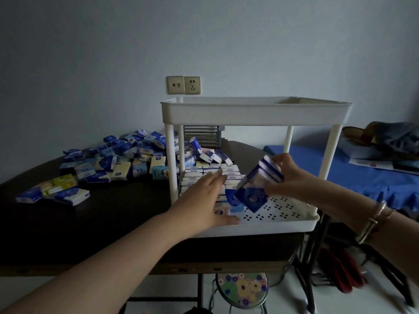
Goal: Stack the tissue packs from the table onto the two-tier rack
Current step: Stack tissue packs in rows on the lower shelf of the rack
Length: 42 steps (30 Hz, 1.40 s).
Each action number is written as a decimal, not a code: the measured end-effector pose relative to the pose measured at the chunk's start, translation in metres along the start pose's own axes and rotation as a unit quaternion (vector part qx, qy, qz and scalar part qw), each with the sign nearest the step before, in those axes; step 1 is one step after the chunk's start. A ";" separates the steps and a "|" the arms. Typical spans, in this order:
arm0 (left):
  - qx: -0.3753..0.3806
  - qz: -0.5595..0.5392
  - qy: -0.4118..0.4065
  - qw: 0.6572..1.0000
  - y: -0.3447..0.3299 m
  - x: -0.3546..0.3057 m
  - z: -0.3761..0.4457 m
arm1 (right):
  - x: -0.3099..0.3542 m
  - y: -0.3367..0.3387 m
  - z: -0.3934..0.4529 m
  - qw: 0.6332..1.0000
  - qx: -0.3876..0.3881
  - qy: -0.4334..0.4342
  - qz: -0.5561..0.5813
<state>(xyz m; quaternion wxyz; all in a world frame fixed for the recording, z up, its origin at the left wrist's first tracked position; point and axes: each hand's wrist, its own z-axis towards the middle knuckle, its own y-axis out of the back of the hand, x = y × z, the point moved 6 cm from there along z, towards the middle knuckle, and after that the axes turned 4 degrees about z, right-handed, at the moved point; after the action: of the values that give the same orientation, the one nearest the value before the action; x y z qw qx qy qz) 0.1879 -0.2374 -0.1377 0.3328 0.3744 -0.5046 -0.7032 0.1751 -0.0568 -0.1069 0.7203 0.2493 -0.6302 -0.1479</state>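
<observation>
A white two-tier rack (256,111) stands on the dark table (118,223). Rows of tissue packs (204,174) fill the left part of its lower tier. My left hand (204,200) reaches into that tier, fingers straight, resting against the stacked packs. My right hand (288,175) grips a small bundle of blue and white tissue packs (256,186), tilted, just above the perforated lower shelf (283,209). A large loose pile of packs (108,159) lies on the table left of the rack.
A few packs (54,192) lie apart near the table's left front. A blue-covered bed (374,177) with clothes is on the right. A floral stool (241,288) stands under the table. Wall sockets (183,85) sit behind the rack.
</observation>
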 end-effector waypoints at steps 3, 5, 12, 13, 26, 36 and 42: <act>0.075 0.048 0.040 0.995 -0.017 0.016 0.004 | -0.010 -0.007 0.004 0.996 0.037 0.008 -0.076; 0.109 0.079 0.053 0.989 -0.028 0.023 0.003 | -0.014 -0.013 0.008 0.993 0.042 0.020 -0.109; 0.126 0.112 0.026 0.985 -0.035 0.032 0.003 | -0.027 -0.046 0.016 0.967 0.110 0.046 -0.226; 0.130 0.109 0.022 0.985 -0.034 0.032 0.002 | -0.030 -0.051 0.016 0.959 0.122 0.041 -0.253; 0.121 0.071 0.022 0.990 -0.033 0.028 0.010 | -0.053 -0.061 0.017 0.957 0.134 -0.110 -0.232; 0.108 0.068 0.001 0.992 -0.031 0.027 0.010 | -0.042 -0.054 0.002 0.944 0.098 -0.074 -0.308; 0.013 -0.028 -0.017 0.999 -0.005 0.020 -0.006 | 0.006 -0.042 -0.017 0.934 -0.092 0.107 -0.329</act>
<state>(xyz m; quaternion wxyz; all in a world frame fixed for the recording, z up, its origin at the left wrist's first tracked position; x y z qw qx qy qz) 0.1831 -0.2558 -0.1472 0.2993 0.3808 -0.5086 -0.7119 0.1972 -0.0919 -0.1259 0.7144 0.3897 -0.4158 -0.4060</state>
